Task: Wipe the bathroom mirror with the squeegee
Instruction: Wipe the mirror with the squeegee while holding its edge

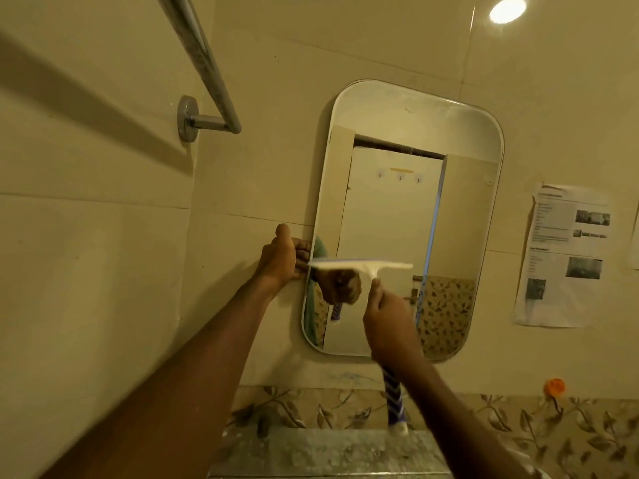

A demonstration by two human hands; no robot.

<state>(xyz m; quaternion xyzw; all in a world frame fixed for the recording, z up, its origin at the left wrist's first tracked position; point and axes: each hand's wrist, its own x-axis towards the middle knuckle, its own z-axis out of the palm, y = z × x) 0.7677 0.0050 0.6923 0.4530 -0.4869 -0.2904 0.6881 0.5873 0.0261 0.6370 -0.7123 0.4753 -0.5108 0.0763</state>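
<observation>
2 hands up: our right hand (387, 323) clenched on the squeegee (363, 266) handle, blade across the lower-left part of the mirror (449, 126). Left hand (281, 259) on the mirror's left edge, fingers (302, 252) curled round it.

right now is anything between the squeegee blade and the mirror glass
Nothing visible. The right hand holds the squeegee with its blade across the lower part of the mirror. The left hand grips the mirror's left edge, beside the blade, not in front.
</observation>
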